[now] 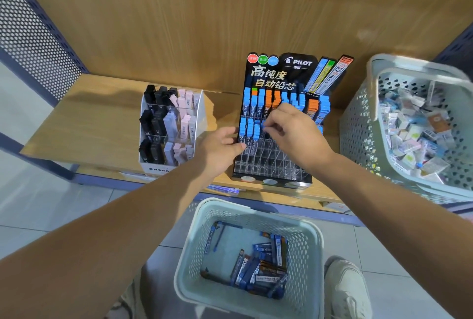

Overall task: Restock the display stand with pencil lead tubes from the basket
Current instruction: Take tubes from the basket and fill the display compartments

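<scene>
Restocking is mid-step, by my reading. The right hand [291,130] is over the middle of the black Pilot display stand with clear plastic slots [273,162]. Its fingertips are curled and pinched on what looks like a slim blue-capped lead tube [264,125] at the stand's second row, just right of the blue tubes standing there. The left hand [220,146] lies against the stand's left edge with its thumb on the front face. Whether it clasps that edge or only steadies it, I cannot tell.

The next move calls for dropping the tube upright into one narrow slot without knocking its neighbours. After that comes a reach down to the pale green perforated plastic basket [256,211] on the floor below the stand's front, where loose dark blue and brown tubes [263,265] lie in a heap. The stand's lower rows are bare, so much filling remains.

The fingers cover most of the pinched tube and the exact slot it is meant for. The same hand hides the right part of the second row. Print on the tubes is too small to read. A second pale perforated basket [409,65] of mixed packets, right of the stand, is cut by the frame edge. A white box of black, grey and pink erasers [156,169] stands to the stand's left.
</scene>
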